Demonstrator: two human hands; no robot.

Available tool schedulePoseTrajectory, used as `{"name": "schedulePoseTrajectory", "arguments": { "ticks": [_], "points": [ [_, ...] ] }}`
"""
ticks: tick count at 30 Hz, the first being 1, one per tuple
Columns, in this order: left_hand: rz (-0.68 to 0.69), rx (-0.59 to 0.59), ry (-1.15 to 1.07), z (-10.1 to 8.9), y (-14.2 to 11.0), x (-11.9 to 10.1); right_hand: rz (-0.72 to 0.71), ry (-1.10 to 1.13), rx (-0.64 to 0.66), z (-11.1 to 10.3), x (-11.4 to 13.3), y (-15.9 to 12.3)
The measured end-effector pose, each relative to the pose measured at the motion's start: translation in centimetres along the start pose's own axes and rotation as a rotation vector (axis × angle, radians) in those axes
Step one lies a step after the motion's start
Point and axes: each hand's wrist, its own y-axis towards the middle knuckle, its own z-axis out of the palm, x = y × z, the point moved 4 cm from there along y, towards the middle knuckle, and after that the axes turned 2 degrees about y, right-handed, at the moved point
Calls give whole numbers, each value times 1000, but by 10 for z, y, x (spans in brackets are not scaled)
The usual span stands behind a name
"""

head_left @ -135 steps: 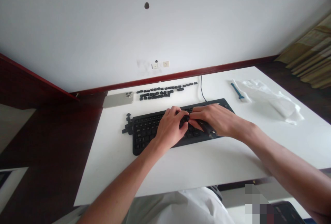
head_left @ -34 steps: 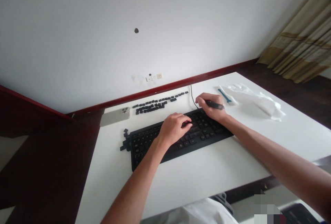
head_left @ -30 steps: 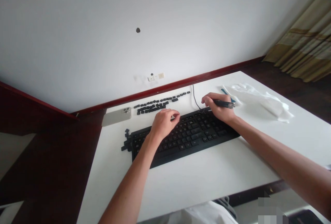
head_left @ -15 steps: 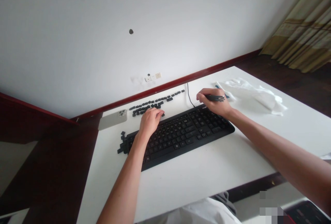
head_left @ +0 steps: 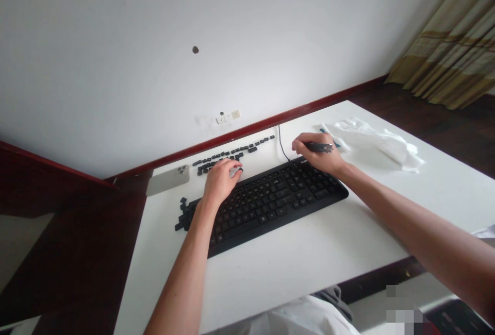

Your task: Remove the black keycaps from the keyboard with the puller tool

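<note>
A black keyboard (head_left: 266, 206) lies at a slant on the white table. Above its back edge is my left hand (head_left: 221, 178), thumb and fingers apart, with a small black keycap (head_left: 240, 169) by the thumb tip. More loose keycaps (head_left: 242, 148) lie in rows behind this hand. My right hand (head_left: 319, 157) is closed around a black pen (head_left: 320, 147) over the keyboard's back right part; its far end is hidden by the fingers.
A phone (head_left: 168, 180) lies at the table's left edge, near a cluster of dark keycaps (head_left: 182, 216). A white cloth (head_left: 381, 141) is bunched at the back right. The keyboard's cable (head_left: 282, 141) runs toward the wall.
The left thumb and fingers have spread from a pinch, and the hand has shifted slightly left. The right hand keeps its hold on the pen in nearly the same place.
</note>
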Motion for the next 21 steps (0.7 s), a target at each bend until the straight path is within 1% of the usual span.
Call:
{"name": "schedulePoseTrajectory", "arguments": {
  "ticks": [4, 9, 14, 17, 21],
  "points": [
    [-55, 48, -14, 5, -1, 1, -2, -4, 2, 0, 0, 0],
    [-118, 42, -17, 5, 0, 5, -11, -3, 0, 1, 0, 0],
    [-124, 24, -5, 4, -1, 4, -11, 2, 13, 2, 2, 0],
    [-130, 24, 63, 5, -1, 2, -18, 2, 19, 2, 5, 0],
    [-88, 18, 146, 6, 0, -1, -24, 1, 22, 1, 8, 0]
  ]
}}
